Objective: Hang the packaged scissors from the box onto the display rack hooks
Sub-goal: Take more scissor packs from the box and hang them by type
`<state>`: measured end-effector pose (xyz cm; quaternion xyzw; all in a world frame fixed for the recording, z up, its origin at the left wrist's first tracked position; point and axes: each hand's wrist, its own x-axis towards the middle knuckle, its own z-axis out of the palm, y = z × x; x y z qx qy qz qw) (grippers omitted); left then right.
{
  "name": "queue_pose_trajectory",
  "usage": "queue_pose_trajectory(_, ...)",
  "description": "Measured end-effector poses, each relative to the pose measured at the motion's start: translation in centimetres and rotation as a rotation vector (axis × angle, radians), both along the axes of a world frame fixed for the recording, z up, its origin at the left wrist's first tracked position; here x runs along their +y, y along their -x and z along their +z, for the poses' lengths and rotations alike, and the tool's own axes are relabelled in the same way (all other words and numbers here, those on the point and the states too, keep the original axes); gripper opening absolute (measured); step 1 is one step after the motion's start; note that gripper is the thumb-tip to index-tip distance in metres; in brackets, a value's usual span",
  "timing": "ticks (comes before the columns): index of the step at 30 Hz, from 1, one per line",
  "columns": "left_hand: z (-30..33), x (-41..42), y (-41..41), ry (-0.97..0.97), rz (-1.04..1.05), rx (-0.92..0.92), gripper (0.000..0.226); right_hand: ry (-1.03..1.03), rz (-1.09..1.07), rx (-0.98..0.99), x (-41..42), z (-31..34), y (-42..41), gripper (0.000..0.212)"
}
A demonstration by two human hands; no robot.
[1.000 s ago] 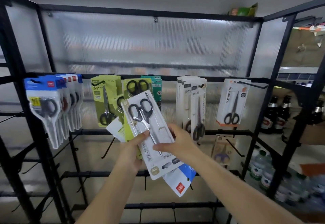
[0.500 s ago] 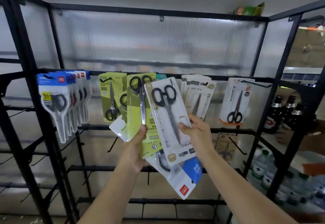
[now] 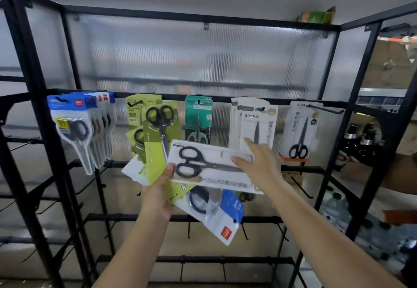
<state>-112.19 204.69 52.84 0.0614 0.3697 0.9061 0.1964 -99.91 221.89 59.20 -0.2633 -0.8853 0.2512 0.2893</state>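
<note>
Shop: display rack [image 3: 203,98] of packaged scissors [image 3: 300,129]

scissor packs [image 3: 253,127] hang along rack bar [image 3: 171,96]; sideways pack [image 3: 214,165] in front (between hands), bottles [image 3: 358,138] right.
</note>
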Motion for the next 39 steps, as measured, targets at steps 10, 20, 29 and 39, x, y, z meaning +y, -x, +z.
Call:
queue_pose_trajectory(10,-0.1,0.3,-0.1,-0.022,-0.011,-0.093,0.044,1.364,0.169,0.495,-0.1,-2.3,-0.5,0.026)
queue_pose_trajectory(20,-0.8,0.2,0.6,-0.003,-0.072,0.072,0.036,0.534,-0.003,0.785,3.0,1.6,-1.4,0.040)
queue_pose_trajectory(29,-1.7,-0.3,1.6,0.105,-0.030,0.088,0.019,0.280,-0.037,0.608,6.7,4.5,-1.3,0.038)
queue_pose_trajectory(39,-1.6,0.4,0.8,0.127,-0.059,0.107,0.023,0.054,-0.016,0.466,8.3,5.6,1.4,0.046)
